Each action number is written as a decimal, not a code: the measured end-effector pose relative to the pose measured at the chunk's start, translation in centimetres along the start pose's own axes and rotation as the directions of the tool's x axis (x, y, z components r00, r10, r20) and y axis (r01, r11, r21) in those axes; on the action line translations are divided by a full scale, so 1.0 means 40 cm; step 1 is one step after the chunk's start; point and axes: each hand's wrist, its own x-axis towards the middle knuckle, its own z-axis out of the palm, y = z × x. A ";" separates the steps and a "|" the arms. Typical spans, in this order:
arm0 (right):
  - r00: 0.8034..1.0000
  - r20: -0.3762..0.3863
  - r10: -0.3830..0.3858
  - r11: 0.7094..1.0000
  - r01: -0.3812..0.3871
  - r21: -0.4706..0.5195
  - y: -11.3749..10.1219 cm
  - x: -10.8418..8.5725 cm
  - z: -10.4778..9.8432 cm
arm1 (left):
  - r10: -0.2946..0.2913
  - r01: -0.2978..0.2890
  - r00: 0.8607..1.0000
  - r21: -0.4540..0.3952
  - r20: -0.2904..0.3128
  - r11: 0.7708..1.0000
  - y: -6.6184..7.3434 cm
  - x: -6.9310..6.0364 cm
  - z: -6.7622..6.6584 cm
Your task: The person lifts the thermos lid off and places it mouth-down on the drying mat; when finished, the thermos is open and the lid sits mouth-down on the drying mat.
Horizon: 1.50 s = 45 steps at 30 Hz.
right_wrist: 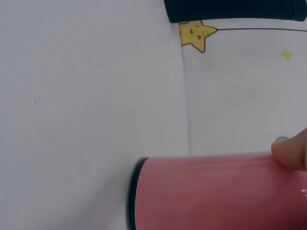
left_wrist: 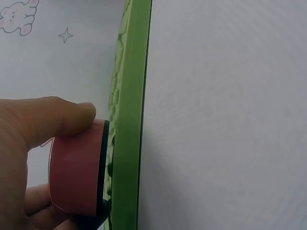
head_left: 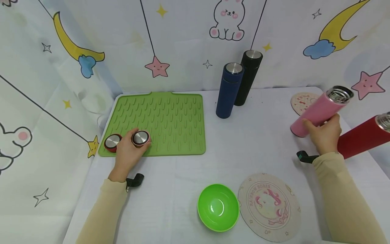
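My left hand (head_left: 129,149) grips a pink thermos lid (head_left: 141,138) with a steel top, down at the green mat (head_left: 176,122). In the left wrist view the lid's (left_wrist: 76,172) dark rim meets the mat's bumps. Just left of that hand a red lid (head_left: 112,141) lies on the mat, partly hidden by the fingers. My right hand (head_left: 328,135) grips the lower body of a pink thermos (head_left: 317,113), its steel mouth uncovered. In the right wrist view the thumb presses the pink thermos's (right_wrist: 216,191) side. Beside the hand stands a lidless red thermos (head_left: 362,137).
Navy (head_left: 229,91) and black (head_left: 249,78) thermoses with lids stand at the back. A green bowl (head_left: 218,208) sits in front, beside a round printed coaster (head_left: 269,206). Behind the pink thermos lies a smaller coaster (head_left: 303,101). A patterned cloth (head_left: 189,44) rises behind the table.
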 end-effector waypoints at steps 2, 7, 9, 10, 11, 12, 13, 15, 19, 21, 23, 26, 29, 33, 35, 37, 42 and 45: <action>1.000 0.003 0.029 0.999 -0.029 0.017 0.003 0.007 0.000 | -0.001 0.001 1.000 -0.001 0.003 1.000 -0.001 0.000 0.000; 0.997 -0.023 0.069 0.997 -0.068 0.046 0.008 0.023 0.000 | -0.002 0.002 1.000 -0.002 0.003 1.000 -0.004 0.002 0.001; 0.997 -0.041 0.073 0.996 -0.071 0.046 0.007 0.027 0.000 | -0.003 0.003 1.000 -0.002 0.003 1.000 -0.005 0.002 0.001; 0.996 -0.050 0.073 0.996 -0.071 0.045 0.006 0.028 0.000 | -0.004 0.004 1.000 -0.002 0.003 1.000 -0.006 0.002 0.001; 0.995 -0.059 0.075 0.996 -0.072 0.049 0.005 0.029 0.001 | -0.005 0.005 1.000 -0.002 0.004 1.000 -0.007 0.002 0.001; 0.995 -0.065 0.076 0.996 -0.072 0.050 0.005 0.030 0.001 | -0.006 0.007 1.000 -0.004 0.006 1.000 -0.007 0.003 0.002; 0.994 -0.074 0.075 0.996 -0.071 0.050 0.004 0.030 0.001 | -0.007 0.007 1.000 -0.005 0.009 1.000 -0.008 0.003 0.002; 0.994 -0.079 0.075 0.996 -0.071 0.052 0.002 0.030 0.002 | -0.006 0.006 1.000 -0.006 0.015 1.000 -0.008 0.003 0.003; 0.994 -0.074 0.077 0.996 -0.073 0.056 -0.003 0.025 0.003 | -0.002 0.002 1.000 -0.006 0.024 1.000 -0.008 0.003 0.003; 0.995 -0.064 0.081 0.995 -0.077 0.062 -0.003 0.023 0.004 | -0.002 0.002 1.000 -0.004 0.027 1.000 -0.008 0.003 0.003; 0.995 -0.050 0.083 0.995 -0.079 0.066 -0.001 0.021 0.004 | -0.003 0.003 1.000 0.000 0.031 1.000 -0.007 0.003 0.002; 0.995 -0.019 0.093 0.994 -0.092 0.061 0.005 0.016 0.002 | -0.003 0.003 0.999 0.003 0.032 1.000 -0.006 0.002 0.003; 0.995 -0.009 0.099 0.994 -0.099 0.050 0.007 0.006 0.001 | -0.005 0.005 1.000 0.005 0.031 1.000 -0.003 0.000 0.002; 0.996 -0.010 0.088 0.995 -0.088 0.036 0.011 -0.018 -0.001 | -0.008 0.008 1.000 0.001 0.023 1.000 0.000 -0.003 0.002; 0.996 0.006 0.091 0.995 -0.091 0.034 0.012 -0.034 -0.005 | -0.001 0.001 1.000 -0.006 0.012 1.000 0.001 -0.005 0.002; 0.995 0.022 0.096 0.994 -0.097 0.042 0.011 -0.054 -0.008 | 0.015 -0.015 1.000 -0.013 -0.005 1.000 0.003 -0.007 0.002; 0.992 0.070 0.100 0.992 -0.105 0.066 0.005 -0.109 -0.019 | 0.074 -0.075 0.996 -0.028 -0.054 0.997 0.017 -0.015 -0.002; 0.995 0.071 0.070 0.995 -0.075 0.070 0.001 -0.146 -0.018 | 0.107 -0.110 0.992 -0.041 -0.064 0.993 0.031 -0.025 -0.002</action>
